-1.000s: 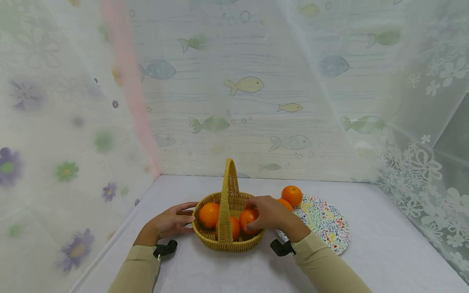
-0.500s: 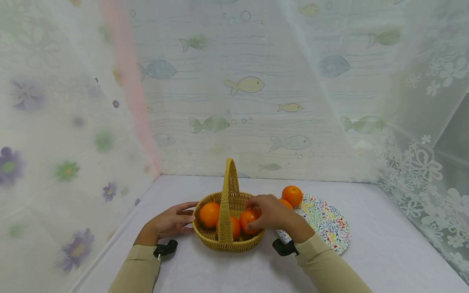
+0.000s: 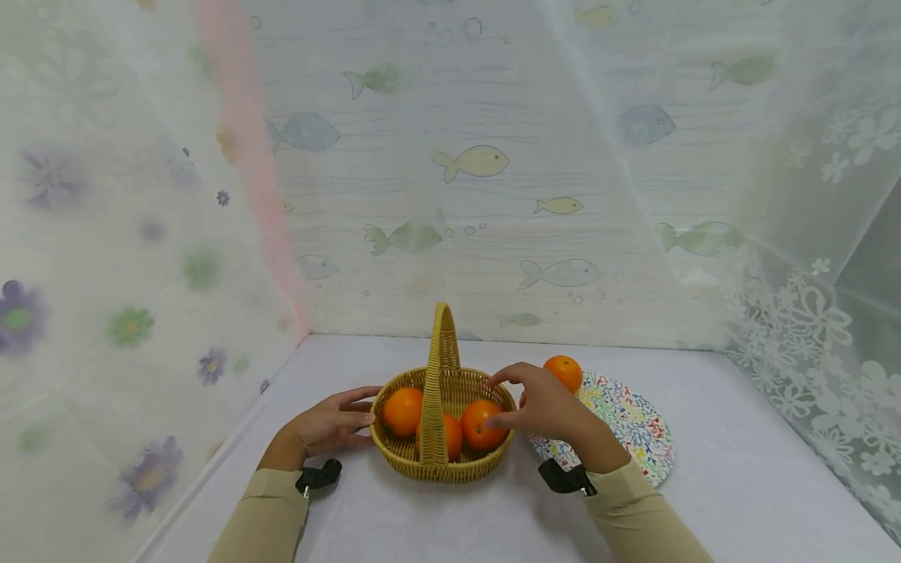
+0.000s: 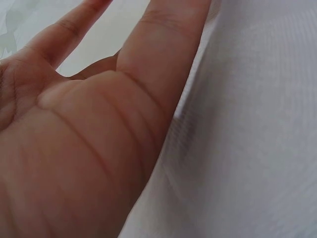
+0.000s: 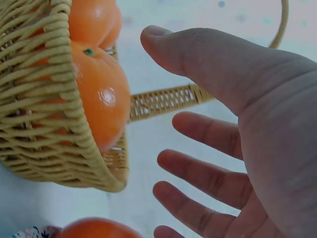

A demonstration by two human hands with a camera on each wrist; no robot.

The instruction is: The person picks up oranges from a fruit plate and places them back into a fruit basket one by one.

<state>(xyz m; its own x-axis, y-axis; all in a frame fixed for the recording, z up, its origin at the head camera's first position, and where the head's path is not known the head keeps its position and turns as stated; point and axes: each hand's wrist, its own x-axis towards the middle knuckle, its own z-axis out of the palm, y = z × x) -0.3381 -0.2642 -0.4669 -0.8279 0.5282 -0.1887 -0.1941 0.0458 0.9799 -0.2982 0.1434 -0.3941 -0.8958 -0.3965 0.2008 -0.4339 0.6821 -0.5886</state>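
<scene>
A yellow wicker basket (image 3: 450,472) with a tall arched handle stands on the table, holding an orange at left (image 3: 403,411), a second partly behind the handle (image 3: 452,438) and a third at right (image 3: 482,426). My left hand (image 3: 327,426) rests against the basket's left side, fingers extended and thumb at the rim. Over the right rim, my right hand (image 3: 552,407) has its fingers spread and holds nothing. The right wrist view shows a gap between this hand and the right orange (image 5: 99,99), which has a green stem spot.
Right of the basket lies a round plate (image 3: 633,430) with a multicoloured squiggle pattern. An orange (image 3: 563,374) sits at its back left edge; another orange (image 5: 99,229) shows at the bottom of the right wrist view. Printed curtains (image 3: 479,234) stand behind the white tablecloth (image 3: 394,524).
My right hand has let go of the right orange, spread its fingers and drawn back to the right. That orange stays in the basket. The left hand keeps its place.
</scene>
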